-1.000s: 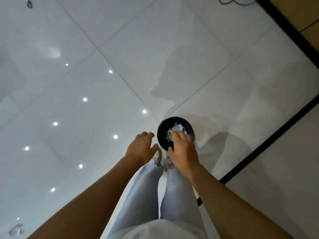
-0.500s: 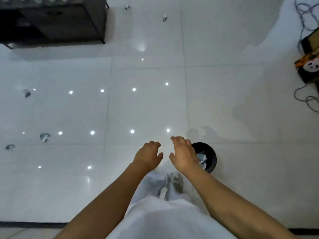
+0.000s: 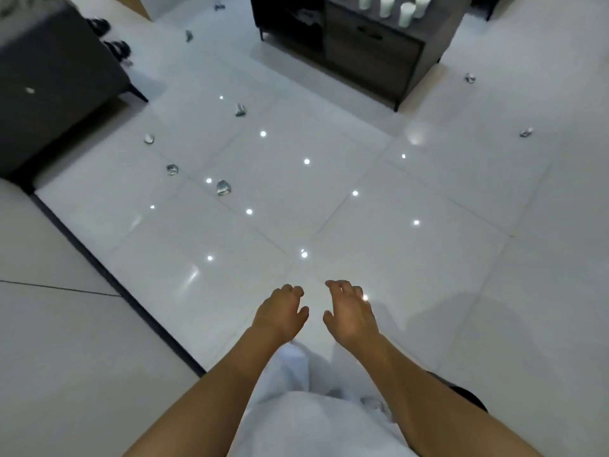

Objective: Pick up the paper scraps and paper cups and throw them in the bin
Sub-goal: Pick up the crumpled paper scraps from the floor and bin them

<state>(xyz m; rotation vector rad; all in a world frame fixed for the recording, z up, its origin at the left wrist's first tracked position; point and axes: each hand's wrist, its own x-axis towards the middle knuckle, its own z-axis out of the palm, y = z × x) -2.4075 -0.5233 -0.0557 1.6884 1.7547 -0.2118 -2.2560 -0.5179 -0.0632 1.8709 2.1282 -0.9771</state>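
Both hands are out in front of the person and neither carries anything. The left hand [image 3: 282, 311] hangs with its fingers loosely curled, and the right hand [image 3: 350, 313] is relaxed and slightly spread, palm down. They hover side by side over the glossy white floor [image 3: 428, 275].

Plenty of litter is left. The nearest crumpled paper scrap [image 3: 223, 187] sits ahead and to the left, with a second scrap [image 3: 172, 169] just beyond it and a small pale scrap [image 3: 149, 138] further on. Another scrap [image 3: 241, 110] lies deeper in, and more sit off to the right, one far-right scrap [image 3: 526, 132] among them. Paper cups [image 3: 406, 14] stand upright in a cluster on top of the dark cabinet [image 3: 369, 54] at the back. Only a dark sliver of the bin [image 3: 468, 395] shows, low at the right behind the right forearm.

By the look of them, those balled scraps should weigh next to nothing and give under the fingers, so a light pinch across the crumpled bulk ought to do. The cups are likely thin-walled and easy to crush or tip. A gentle grasp around the side wall looks the safer hold. The polished tile may let a scrap skate away if nudged rather than pinched.
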